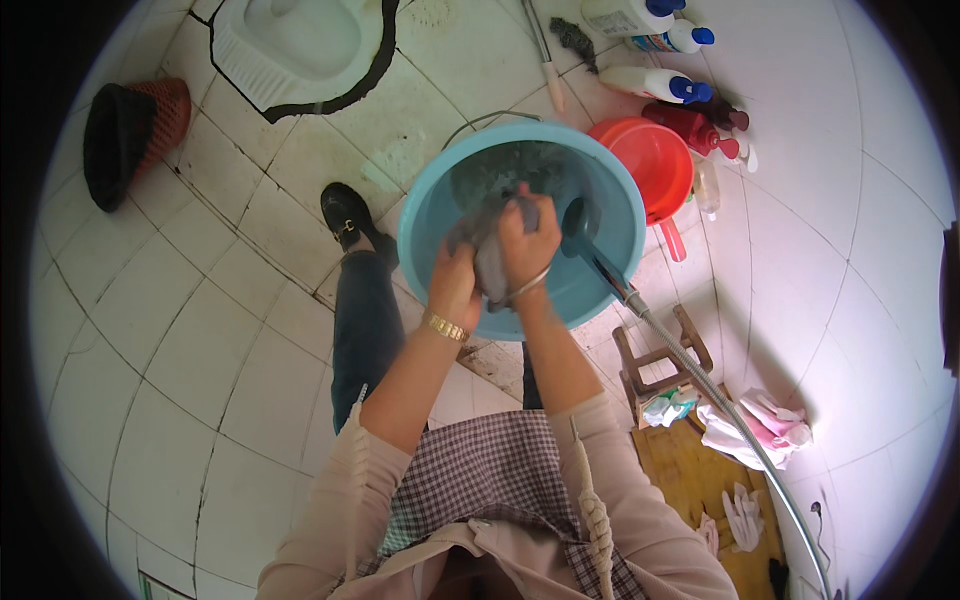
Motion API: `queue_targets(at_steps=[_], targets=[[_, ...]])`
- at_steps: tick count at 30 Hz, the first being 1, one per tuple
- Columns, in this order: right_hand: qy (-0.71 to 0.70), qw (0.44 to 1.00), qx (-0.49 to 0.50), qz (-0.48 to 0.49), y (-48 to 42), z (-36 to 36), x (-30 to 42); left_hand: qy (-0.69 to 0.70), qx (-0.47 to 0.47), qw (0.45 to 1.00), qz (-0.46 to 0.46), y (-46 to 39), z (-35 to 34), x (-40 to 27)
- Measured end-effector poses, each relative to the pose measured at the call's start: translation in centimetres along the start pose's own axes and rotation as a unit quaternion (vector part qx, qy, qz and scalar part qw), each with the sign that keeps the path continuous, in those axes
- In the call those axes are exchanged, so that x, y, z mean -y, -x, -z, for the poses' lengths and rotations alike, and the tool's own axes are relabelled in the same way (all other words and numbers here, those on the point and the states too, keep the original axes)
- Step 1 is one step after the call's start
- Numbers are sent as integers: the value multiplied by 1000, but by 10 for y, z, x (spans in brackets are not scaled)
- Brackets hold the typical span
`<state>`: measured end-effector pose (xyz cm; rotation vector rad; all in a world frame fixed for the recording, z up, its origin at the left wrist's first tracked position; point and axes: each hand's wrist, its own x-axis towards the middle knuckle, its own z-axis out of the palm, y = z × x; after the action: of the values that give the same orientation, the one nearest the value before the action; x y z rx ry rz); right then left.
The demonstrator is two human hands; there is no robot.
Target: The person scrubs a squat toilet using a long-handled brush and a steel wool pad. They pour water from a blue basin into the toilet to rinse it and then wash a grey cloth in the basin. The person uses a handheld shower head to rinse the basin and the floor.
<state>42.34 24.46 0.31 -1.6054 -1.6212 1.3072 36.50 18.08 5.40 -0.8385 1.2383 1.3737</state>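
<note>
Over a light blue plastic bucket (414,225) my two hands are close together, both gripping a bunched grey cloth (493,266). My left hand (454,289), with a gold-coloured watch band at the wrist, holds the cloth's left side. Fingers curled, my right hand (531,236) holds its upper right part; a pale bangle circles that wrist. Dark, wet-looking material or water (480,176) shows at the bucket's far side, blurred. A shower head (576,219) on a metal hose (694,367) rests inside the bucket, right of my hands.
Beyond the bucket is a squat toilet (300,45). Right of it stand a red dipper (652,169), several bottles (649,82) and a wooden stool (651,367). A red basket with a black liner (161,112) is at the far left. Gloves (742,517) lie at lower right.
</note>
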Motion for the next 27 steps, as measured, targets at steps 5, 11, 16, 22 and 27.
queue_targets(at_steps=[5, 11, 16, 22, 27], targets=[[190, 965, 174, 47, -39, 20, -55, -31, 12, 999, -10, 0, 14, 8], [467, 814, 341, -63, -32, 28, -119, -119, -47, 990, -52, 0, 19, -18], [496, 830, 253, -42, -38, 3, -176, -146, -39, 988, 17, 6, 26, -23], [388, 845, 340, -140, -18, -22, -228, -141, 18, 987, 70, 0, 27, -18], [201, 915, 334, 104, 31, -4, -89, -151, -32, 987, 49, 3, 34, -29]])
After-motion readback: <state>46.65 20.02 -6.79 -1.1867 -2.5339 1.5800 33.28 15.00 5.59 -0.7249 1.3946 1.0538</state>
